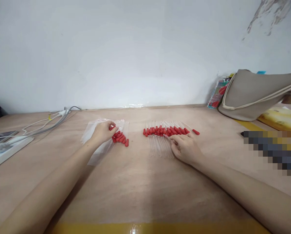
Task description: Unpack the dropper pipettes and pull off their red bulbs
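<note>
- My left hand (103, 132): at the left red bulbs (121, 138); I cannot tell its fingers' grip.
- My right hand (187, 148): fingers pinch a clear tube (167, 136) beside the right red bulbs (157, 131).

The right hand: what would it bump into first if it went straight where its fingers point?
The right hand would probably meet the small red bulb-shaped caps first, or maybe the thin clear tubes near them; depth is unclear.

Both bare forearms (65, 175) reach forward, left hand (103, 132) curled, right hand (187, 148) with fingers (177, 139) pinched together.
</note>
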`<control>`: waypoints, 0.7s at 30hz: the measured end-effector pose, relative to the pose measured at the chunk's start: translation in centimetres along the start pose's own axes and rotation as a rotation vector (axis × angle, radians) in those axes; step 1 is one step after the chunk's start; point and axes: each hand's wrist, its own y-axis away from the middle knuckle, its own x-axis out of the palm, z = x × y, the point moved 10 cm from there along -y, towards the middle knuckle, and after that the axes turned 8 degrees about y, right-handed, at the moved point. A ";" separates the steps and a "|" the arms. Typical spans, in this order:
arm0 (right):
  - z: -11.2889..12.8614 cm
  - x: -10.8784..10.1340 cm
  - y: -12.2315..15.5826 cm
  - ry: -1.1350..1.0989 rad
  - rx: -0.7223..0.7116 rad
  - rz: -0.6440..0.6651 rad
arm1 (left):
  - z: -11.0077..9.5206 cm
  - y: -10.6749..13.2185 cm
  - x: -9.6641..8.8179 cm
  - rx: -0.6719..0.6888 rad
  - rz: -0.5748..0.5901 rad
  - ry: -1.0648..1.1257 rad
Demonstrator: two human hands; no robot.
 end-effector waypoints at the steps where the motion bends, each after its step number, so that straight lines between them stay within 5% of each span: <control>1: 0.1 -0.2 0.0 0.001 -0.006 -0.007 | -0.1 -0.3 0.3 0.004 0.005 -0.013; 7: 0.8 -0.2 0.2 0.009 -0.034 0.014 | 0.7 -1.1 1.4 -0.025 0.023 -0.027; 12: 1.6 0.5 0.2 0.016 -0.038 0.062 | 0.2 -0.4 0.4 -0.015 -0.021 -0.021; 17: 2.5 1.5 0.4 -0.041 -0.059 0.161 | -4.1 0.6 -0.2 0.151 -0.094 0.003; 21: 2.5 2.4 0.7 -0.170 -0.032 0.269 | -9.2 1.7 2.6 0.378 0.034 0.116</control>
